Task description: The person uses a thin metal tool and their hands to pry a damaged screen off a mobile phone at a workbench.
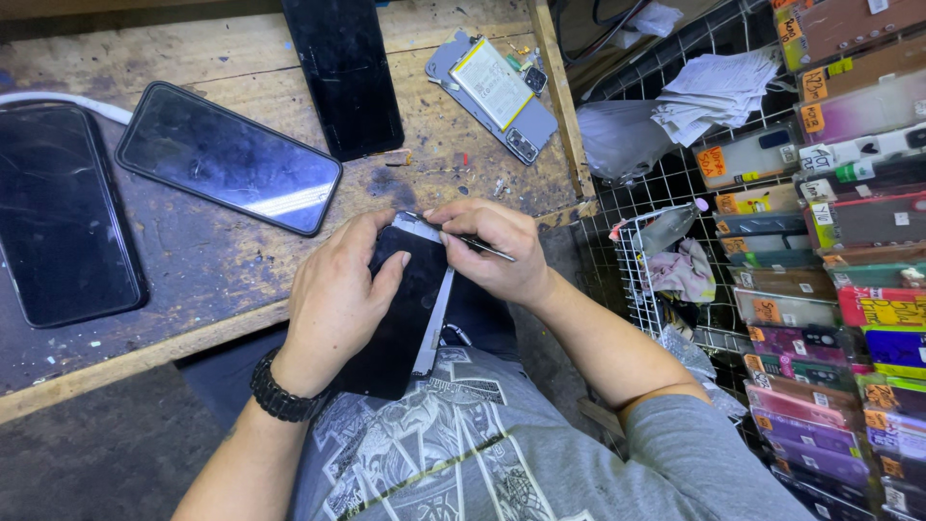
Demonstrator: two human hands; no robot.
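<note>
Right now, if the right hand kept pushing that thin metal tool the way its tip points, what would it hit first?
The right hand aims the thin metal tool leftward at the top edge of the held phone. Past that, probably the left hand and its thumb, though depth is unclear.

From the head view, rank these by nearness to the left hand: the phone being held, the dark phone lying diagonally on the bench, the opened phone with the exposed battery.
1. Held phone: gripped in the left hand, over the lap.
2. Diagonal dark phone: on the bench, up and left of the hand.
3. Opened phone with battery: far bench edge, up and right.
</note>
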